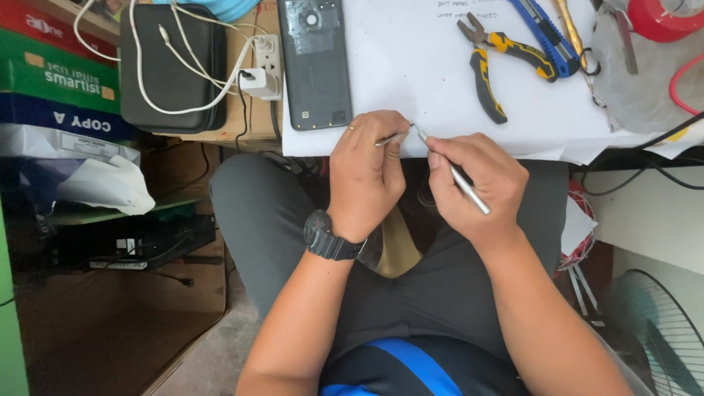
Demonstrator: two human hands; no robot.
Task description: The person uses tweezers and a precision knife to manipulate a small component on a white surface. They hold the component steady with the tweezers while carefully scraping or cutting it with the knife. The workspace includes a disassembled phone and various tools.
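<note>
Seen from above, a seated person works with both hands held together just off the near edge of a table [411, 66] covered in white paper. The left hand [364, 176], with a black watch [331, 236] on its wrist, has its fingers closed around thin metal tweezers [389, 138], whose tips point right toward the other hand. The right hand [477, 183] has its fingers clamped on a slim silver screwdriver-like tool [458, 174], held like a pen with the tip angled up and left so it meets the tweezers' tips. Whatever small part sits between the two tips is too tiny to make out. The hands hover above the person's lap, likely braced close together for steadiness on fine work. On the table just beyond the left hand lies a dark phone [314, 62] with its back removed, within easy reach. Further right rest yellow-and-black pliers [490, 62] and a blue utility knife [544, 33], set aside but handy. To the left, a black pouch [172, 66] and a white power strip [262, 70] with white cables sit on a cardboard box.
</note>
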